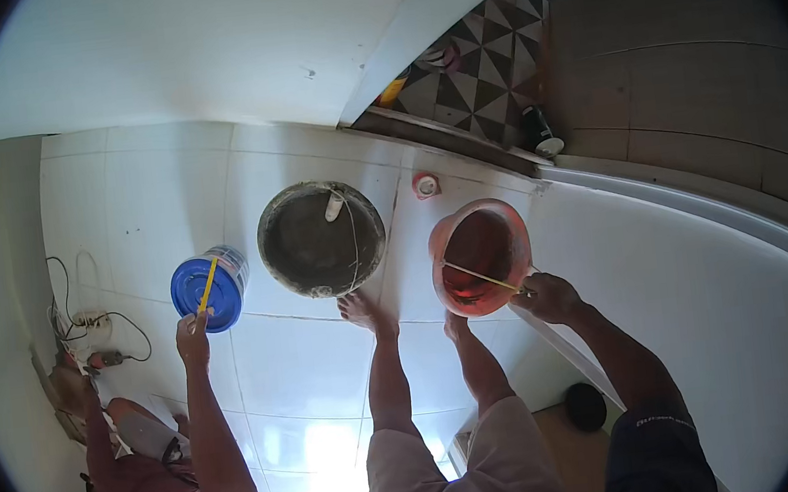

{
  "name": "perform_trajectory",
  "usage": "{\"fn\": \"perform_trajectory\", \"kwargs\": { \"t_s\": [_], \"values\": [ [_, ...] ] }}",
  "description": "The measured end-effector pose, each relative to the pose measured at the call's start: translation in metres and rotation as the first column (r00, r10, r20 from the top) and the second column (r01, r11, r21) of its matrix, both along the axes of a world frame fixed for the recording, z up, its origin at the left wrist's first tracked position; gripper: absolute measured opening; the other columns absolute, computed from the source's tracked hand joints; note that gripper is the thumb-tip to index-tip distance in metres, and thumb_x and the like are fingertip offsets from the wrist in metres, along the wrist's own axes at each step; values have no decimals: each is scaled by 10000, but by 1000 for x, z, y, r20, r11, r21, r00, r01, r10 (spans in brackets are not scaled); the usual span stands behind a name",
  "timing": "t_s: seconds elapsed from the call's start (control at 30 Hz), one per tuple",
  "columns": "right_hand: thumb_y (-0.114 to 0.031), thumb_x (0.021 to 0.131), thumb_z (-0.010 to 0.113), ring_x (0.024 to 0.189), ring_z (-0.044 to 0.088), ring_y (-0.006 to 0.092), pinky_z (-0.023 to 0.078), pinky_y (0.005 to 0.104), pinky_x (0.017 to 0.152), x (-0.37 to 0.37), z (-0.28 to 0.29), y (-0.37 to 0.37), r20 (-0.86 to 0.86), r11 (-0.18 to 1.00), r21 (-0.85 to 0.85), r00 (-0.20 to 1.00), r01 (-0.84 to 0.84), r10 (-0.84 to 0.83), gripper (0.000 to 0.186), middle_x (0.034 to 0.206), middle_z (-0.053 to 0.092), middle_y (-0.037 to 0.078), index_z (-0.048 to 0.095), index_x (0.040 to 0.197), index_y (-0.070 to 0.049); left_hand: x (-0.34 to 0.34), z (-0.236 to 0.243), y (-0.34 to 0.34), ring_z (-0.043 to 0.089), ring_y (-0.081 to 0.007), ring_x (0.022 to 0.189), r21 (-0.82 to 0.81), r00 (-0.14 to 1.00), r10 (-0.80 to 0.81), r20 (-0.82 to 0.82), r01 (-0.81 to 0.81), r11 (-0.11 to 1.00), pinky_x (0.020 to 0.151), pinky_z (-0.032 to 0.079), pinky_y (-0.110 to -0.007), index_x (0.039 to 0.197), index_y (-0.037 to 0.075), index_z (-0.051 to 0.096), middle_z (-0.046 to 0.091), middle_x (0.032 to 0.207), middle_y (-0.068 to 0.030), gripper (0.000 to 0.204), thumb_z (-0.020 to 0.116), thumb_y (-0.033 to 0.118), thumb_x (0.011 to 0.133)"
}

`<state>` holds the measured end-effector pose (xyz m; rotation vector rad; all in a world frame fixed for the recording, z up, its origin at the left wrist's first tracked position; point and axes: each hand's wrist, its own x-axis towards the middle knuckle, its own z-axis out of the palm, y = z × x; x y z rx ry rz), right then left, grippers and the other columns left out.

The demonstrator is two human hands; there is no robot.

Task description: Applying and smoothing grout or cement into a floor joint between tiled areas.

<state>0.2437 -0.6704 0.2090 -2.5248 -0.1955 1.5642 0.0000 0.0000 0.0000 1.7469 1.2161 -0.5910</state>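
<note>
My left hand (194, 336) is closed round a flat yellow strip (209, 285) that looks like a handle and crosses the blue lid (189, 289) of a white bucket (236, 263). On the other side, my right hand (548, 297) grips the thin handle (480, 275) of an orange-red bucket (442, 241), whose inside is coated with dark residue. Whether either bucket is off the floor, I cannot tell. Between them stands a wide round tub (272, 259) of grey, wet-looking mortar. A pale object (334, 206) lies at its rim beside the tub's wire handle.
A red-and-white roll (426, 185) lies on the white tiles beyond the orange-red bucket. Left, another person (155, 487) crouches near a red power tool (106, 359) and cables (139, 330). A raised sill (445, 135) borders a patterned floor (481, 64), with a dark bottle (538, 125) nearby.
</note>
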Motion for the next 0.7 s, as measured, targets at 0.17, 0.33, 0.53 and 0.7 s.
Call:
{"fn": "perform_trajectory", "kwargs": {
  "t_s": [0.17,0.33,0.53,0.7],
  "values": [
    [-476,976,636,991,699,340,557,474,864,-20,-53,48,166,971,126,969,-203,181,406,1010,719,118,678,1020,-75,3,63,-69,662,-243,1056,544,929,-124,347,-92,834,877,534,-367,1254,16,639,685,1122,-125,393,736,253,956],
    [-470,945,676,977,708,322,557,467,869,-49,-70,79,189,940,273,969,-205,157,412,1000,719,133,686,1031,-68,-11,102,-219,649,-158,887,51,960,8,281,-23,998,794,520,-309,1135,24,663,695,1004,-69,258,717,206,960],
    [-516,938,680,938,720,320,531,460,925,-28,-77,76,87,927,334,985,-171,150,479,997,733,137,709,1107,-69,44,65,-393,690,-210,960,-674,929,344,-134,-340,656,806,543,-335,1311,25,575,695,1109,-125,490,560,440,1051],
    [-541,989,591,1151,672,307,506,461,999,-3,-152,44,-519,888,416,853,197,54,525,1139,710,186,701,1185,-66,98,20,-460,702,-203,969,-647,769,617,-169,-559,519,787,555,-354,1352,82,546,689,1128,-97,526,522,515,1055]
  ]
}}
